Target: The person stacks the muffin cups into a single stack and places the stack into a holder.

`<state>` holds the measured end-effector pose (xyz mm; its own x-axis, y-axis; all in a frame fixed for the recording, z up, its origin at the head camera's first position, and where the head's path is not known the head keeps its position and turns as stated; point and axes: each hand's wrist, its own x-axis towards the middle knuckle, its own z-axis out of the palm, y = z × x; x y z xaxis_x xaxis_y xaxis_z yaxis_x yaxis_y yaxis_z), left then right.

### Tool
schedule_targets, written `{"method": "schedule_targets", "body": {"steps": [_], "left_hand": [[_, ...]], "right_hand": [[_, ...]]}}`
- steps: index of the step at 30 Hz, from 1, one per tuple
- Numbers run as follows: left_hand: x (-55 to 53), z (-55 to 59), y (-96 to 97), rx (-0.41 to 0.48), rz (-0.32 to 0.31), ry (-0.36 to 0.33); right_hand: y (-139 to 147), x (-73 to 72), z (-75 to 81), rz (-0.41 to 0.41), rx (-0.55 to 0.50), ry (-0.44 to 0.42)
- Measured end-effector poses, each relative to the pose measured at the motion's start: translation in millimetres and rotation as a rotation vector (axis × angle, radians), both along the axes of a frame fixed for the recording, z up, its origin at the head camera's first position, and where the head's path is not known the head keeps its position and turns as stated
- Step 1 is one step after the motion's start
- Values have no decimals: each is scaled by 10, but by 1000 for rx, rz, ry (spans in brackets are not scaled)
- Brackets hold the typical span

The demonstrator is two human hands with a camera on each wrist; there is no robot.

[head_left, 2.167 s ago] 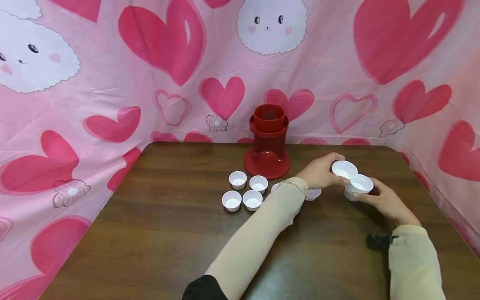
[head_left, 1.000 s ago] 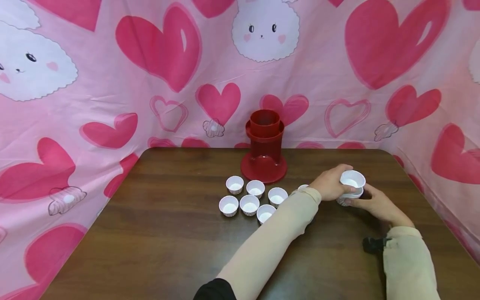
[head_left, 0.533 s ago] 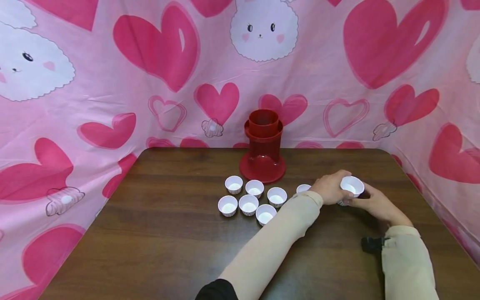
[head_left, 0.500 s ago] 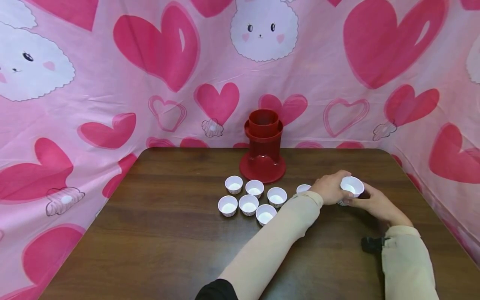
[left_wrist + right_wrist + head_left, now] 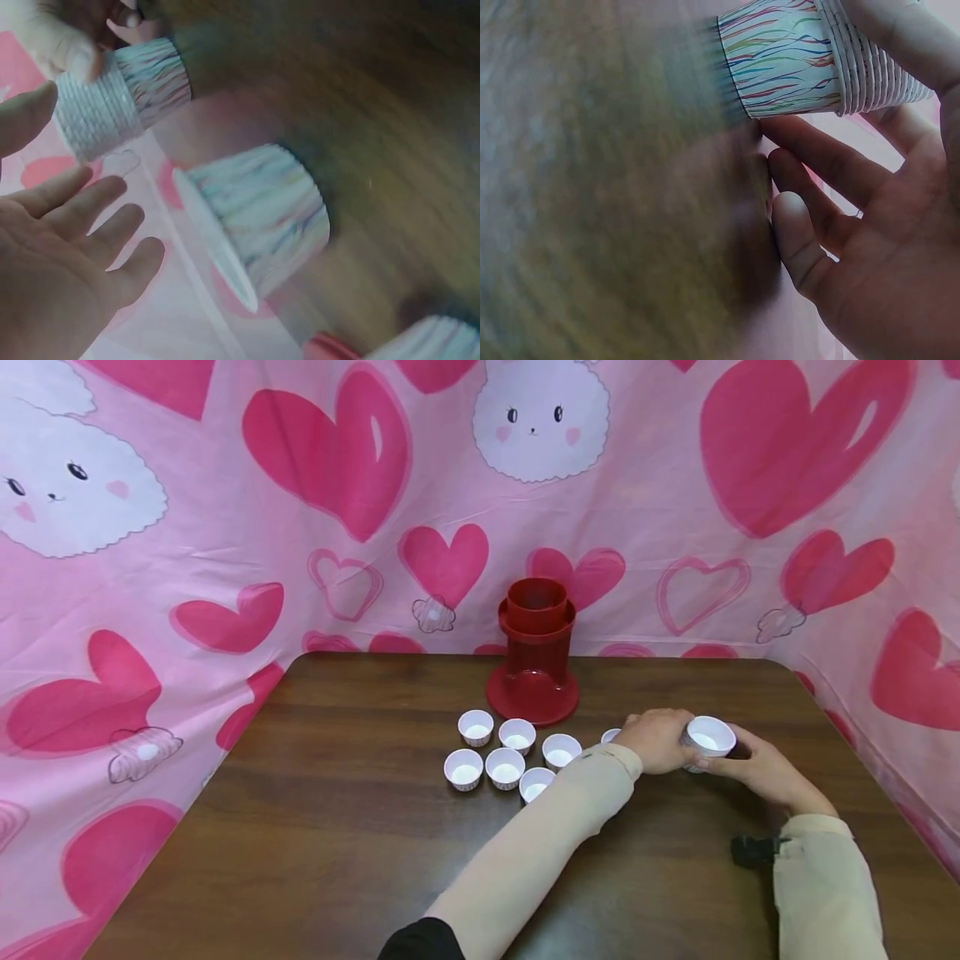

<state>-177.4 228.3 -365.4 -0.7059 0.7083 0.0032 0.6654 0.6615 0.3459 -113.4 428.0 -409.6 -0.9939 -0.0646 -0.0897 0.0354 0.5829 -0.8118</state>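
Observation:
My right hand (image 5: 772, 772) grips a nested stack of white paper baking cups (image 5: 708, 739) at the table's right side. In the right wrist view, coloured streaks mark the stack's lowest cup (image 5: 780, 64), and several rims are packed above it. My left hand (image 5: 656, 742) is at the stack's left side. In the left wrist view its fingers (image 5: 82, 202) are extended beside the rims, not wrapped around them. A single streaked baking cup (image 5: 259, 217) stands on the table near that hand. More white baking cups (image 5: 505, 767) stand in a loose group left of my left forearm, which hides some of them.
Behind the loose cups stands a red cylindrical stand (image 5: 534, 685) with a wide round base. The brown wooden table (image 5: 322, 843) meets a pink heart-patterned cloth (image 5: 360, 635) at its back and sides. A black strap piece (image 5: 752, 852) juts from my right wrist.
The baking cup that my left hand held over the stack has gone down into it. My left fingers have since loosened at the rim, while my right hand keeps its grip.

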Motion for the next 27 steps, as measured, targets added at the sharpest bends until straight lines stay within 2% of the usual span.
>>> {"method": "schedule_targets", "body": {"steps": [7,16,23,27], "left_hand": [[-52,52,-232,-35,-53,-30],[-87,111,-571,-33,-87,-81],[-94,122,-892,1,-108,-130],[-90,139,-1094,44,-116,-117]], "right_hand": [[6,-10,-18,-9,0,3],[9,3,-19,-13,42,2],[11,-4,-12,-15,29,-57],[9,-10,-15,-17,9,-59]]}}
